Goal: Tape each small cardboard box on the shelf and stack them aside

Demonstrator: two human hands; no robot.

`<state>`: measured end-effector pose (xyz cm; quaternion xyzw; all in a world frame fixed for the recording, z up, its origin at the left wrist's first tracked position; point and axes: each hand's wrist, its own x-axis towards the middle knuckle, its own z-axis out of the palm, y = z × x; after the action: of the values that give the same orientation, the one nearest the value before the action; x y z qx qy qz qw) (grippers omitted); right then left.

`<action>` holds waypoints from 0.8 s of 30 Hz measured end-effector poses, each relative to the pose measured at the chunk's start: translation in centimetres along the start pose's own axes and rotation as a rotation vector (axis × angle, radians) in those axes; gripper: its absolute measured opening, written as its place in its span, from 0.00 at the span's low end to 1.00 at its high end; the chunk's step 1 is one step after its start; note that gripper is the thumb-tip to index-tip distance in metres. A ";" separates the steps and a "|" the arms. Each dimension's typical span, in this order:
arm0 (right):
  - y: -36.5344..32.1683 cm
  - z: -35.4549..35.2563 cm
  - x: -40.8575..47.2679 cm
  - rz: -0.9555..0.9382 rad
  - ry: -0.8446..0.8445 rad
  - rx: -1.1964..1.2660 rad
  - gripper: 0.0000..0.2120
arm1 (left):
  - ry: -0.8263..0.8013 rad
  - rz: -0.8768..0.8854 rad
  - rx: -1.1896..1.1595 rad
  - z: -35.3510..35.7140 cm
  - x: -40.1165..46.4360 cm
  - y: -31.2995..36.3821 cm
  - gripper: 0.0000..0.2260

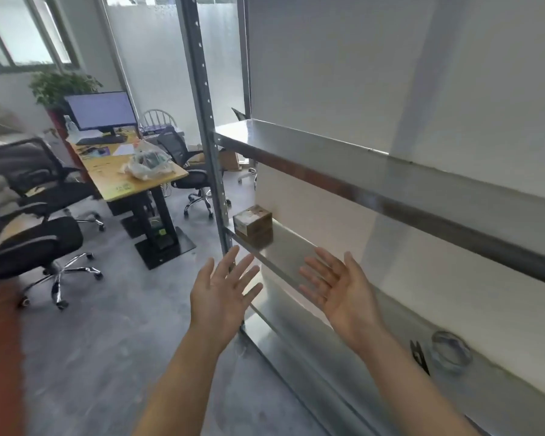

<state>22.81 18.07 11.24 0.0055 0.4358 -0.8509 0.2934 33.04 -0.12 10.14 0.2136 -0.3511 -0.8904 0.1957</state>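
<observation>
Small cardboard boxes (253, 225), one on top of another, stand at the left end of a metal shelf (291, 247). My left hand (224, 289) and my right hand (337, 287) are held up in front of that shelf with fingers spread and palms facing each other, holding nothing. Both hands are nearer to me than the boxes and apart from them. A roll of clear tape (451, 350) lies on the lower shelf at the right, with black scissors (418, 357) beside it.
The metal rack's upright post (206, 114) rises at the left of the shelves, and an upper shelf (359, 162) runs across above. To the left are a desk (132, 174) with a monitor, several black office chairs (38, 240) and grey floor.
</observation>
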 end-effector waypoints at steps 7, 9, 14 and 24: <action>4.0 3.3 15.7 0.067 0.022 0.030 0.21 | 0.065 0.007 0.071 -2.2 11.8 1.7 0.24; 4.8 4.1 19.5 0.114 0.036 0.032 0.20 | 0.078 0.004 0.126 -2.9 15.0 3.1 0.24; 5.3 5.4 26.6 0.124 0.065 0.013 0.19 | 0.080 0.045 0.308 -5.0 23.3 6.8 0.23; 7.8 5.8 35.3 0.050 0.264 -0.190 0.18 | -0.023 -0.030 0.528 -7.4 36.9 8.5 0.25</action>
<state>-1.10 -7.20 -0.31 0.1006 0.5487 -0.7901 0.2539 7.89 -28.26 2.32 0.2523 -0.5704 -0.7731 0.1157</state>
